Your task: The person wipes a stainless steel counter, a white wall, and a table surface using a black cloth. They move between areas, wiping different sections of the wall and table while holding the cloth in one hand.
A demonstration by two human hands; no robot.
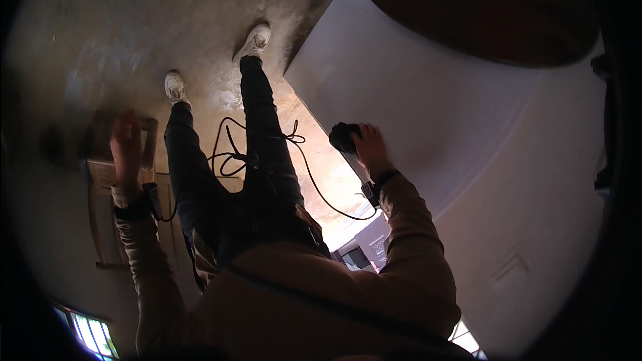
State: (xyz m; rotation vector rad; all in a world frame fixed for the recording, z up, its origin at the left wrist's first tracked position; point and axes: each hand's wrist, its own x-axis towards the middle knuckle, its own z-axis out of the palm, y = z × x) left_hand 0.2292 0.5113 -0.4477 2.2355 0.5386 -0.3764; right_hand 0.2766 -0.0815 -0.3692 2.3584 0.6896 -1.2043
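My right hand (370, 144) holds a small black lumpy object (343, 137); its exact kind is too dark to tell. Behind that hand spreads a broad pale flat surface (411, 95), and I cannot tell whether the two touch. On the other side, my left hand (126, 146) hangs with loosely extended fingers and shows nothing in it, though it is blurred. It overlaps a wooden chair (103, 173) in the picture; contact cannot be judged. Each wrist wears a dark strap with a small box, and a black cable (311, 173) runs in loops before my legs.
A dark brown surface with a rounded edge (481, 25) juts in at the upper right. My light shoes (175, 85) stand on a worn bare floor (115, 25). Bright light falls beside the pale surface's edge. A barred window (93, 333) shows at the lower left.
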